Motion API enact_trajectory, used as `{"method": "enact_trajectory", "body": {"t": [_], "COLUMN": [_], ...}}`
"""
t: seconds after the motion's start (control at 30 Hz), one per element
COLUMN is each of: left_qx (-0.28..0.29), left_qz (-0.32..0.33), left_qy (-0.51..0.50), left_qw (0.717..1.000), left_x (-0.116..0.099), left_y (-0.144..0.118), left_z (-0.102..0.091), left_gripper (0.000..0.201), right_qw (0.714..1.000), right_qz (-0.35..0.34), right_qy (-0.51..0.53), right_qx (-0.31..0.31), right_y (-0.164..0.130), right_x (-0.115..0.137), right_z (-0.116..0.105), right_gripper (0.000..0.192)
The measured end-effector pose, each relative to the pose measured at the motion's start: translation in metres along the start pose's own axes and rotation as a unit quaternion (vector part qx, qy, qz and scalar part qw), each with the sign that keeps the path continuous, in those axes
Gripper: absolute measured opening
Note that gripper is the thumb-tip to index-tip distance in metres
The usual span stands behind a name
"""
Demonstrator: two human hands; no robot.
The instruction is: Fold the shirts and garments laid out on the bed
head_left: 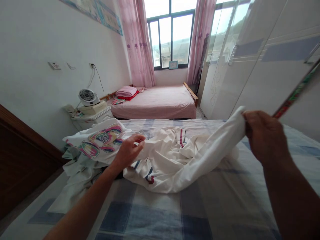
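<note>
A crumpled white garment with navy and dark red striped trim lies across the bed in front of me. My right hand is closed on one long end of it, raised above the bed and pulled out to the right. At the garment's left side is my left hand, its fingers bent and thumb and fingertips close together at the cloth's edge. Left of that hand lies a white printed T-shirt on a pile of pale clothes. A red and green patterned rod slants behind my right hand; whether I hold it is unclear.
The near bed has a blue-and-white checked sheet. Beyond it stands a second bed with a pink sheet and folded bedding. A fan sits on a bedside cabinet at left. White wardrobes line the right.
</note>
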State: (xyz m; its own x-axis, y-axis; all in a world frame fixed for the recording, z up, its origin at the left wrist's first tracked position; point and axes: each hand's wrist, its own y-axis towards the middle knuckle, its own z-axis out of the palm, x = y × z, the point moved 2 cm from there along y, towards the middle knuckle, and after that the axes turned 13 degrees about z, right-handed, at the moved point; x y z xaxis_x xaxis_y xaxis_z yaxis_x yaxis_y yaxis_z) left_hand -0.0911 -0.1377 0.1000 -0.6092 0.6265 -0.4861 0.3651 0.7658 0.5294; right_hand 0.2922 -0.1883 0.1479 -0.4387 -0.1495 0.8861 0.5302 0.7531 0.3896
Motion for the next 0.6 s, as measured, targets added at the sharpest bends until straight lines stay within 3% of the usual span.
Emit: {"method": "enact_trajectory", "body": {"t": [0.13, 0.27, 0.33, 0.4, 0.5, 0.6], "left_qx": [0.069, 0.159, 0.198, 0.216, 0.211, 0.140], "left_qz": [0.071, 0.107, 0.102, 0.091, 0.079, 0.055], "left_qy": [0.040, 0.117, 0.153, 0.187, 0.207, 0.176], "left_qw": [0.994, 0.974, 0.963, 0.954, 0.952, 0.973], "left_x": [-0.004, -0.013, -0.014, -0.013, -0.011, -0.011], "left_y": [-0.015, -0.019, -0.020, -0.020, -0.021, -0.018], "left_z": [0.052, 0.087, 0.099, 0.106, 0.107, 0.094], "left_gripper": [0.025, 0.036, 0.028, 0.015, 0.013, 0.015], "right_qw": [0.981, 0.928, 0.890, 0.852, 0.814, 0.806], "right_qz": [-0.009, -0.064, -0.052, -0.018, 0.016, 0.020], "right_qy": [-0.084, -0.297, -0.387, -0.458, -0.511, -0.522], "right_qx": [0.177, 0.216, 0.238, 0.253, 0.276, 0.280], "right_y": [-0.010, -0.002, 0.002, 0.003, 0.000, -0.001], "right_x": [-0.008, -0.052, -0.079, -0.100, -0.114, -0.115], "right_z": [0.032, 0.046, 0.050, 0.052, 0.055, 0.057], "right_gripper": [0.029, 0.030, 0.039, 0.047, 0.040, 0.025]}}
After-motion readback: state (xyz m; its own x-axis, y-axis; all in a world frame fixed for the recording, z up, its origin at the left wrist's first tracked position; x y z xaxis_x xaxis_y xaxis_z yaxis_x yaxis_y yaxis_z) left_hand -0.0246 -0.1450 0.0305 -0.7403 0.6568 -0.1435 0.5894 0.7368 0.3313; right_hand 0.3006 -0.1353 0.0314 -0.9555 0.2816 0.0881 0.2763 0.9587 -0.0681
